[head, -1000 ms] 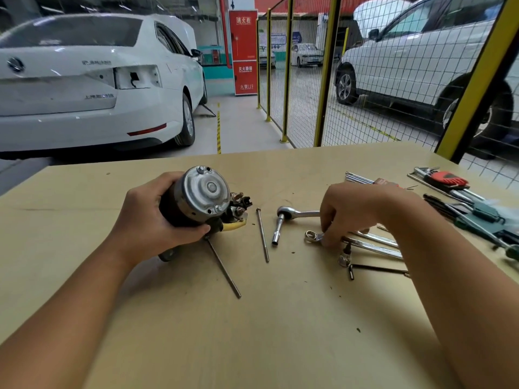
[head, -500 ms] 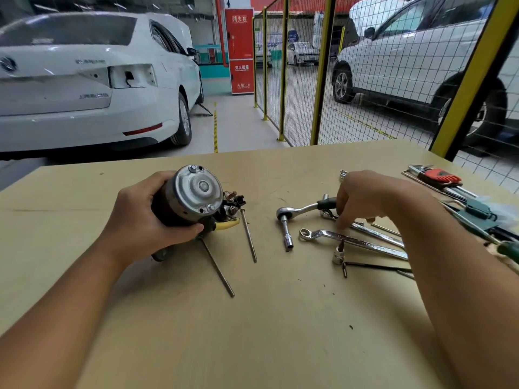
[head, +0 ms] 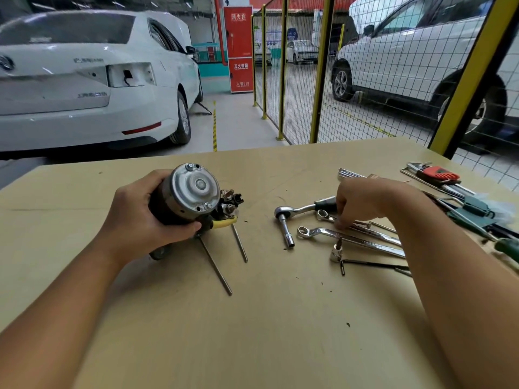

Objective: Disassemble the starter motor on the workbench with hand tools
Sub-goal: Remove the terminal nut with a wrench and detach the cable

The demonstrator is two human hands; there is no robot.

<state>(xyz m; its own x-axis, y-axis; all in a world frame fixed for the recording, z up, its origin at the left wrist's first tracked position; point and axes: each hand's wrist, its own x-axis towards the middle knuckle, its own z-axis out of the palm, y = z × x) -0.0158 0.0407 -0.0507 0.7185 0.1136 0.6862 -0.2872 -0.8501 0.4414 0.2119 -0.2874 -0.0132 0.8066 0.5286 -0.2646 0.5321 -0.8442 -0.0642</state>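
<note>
The starter motor (head: 196, 189) stands tilted on the workbench (head: 252, 332), its silver end cap facing me, and my left hand (head: 134, 217) grips its dark body from the left. Two long through bolts (head: 214, 265) lie loose in front of it. My right hand (head: 362, 200) reaches down into the tools on the right. Its bunched fingertips touch the shank of a ring spanner (head: 373, 233), beside the ratchet (head: 295, 210) with its socket. The back of the hand hides the thumb, so any grip is not visible.
A second ring spanner (head: 351, 238), a small socket bit (head: 336, 252) and a black hex key (head: 370, 264) lie near my right hand. A red hex key set (head: 436, 174) and a green screwdriver (head: 505, 245) sit at the right edge. Mesh fencing and cars stand beyond.
My right hand moved from the lower spanner up to the ratchet handle, then onto the upper spanner. The ratchet shifted slightly. My left hand kept hold of the motor.
</note>
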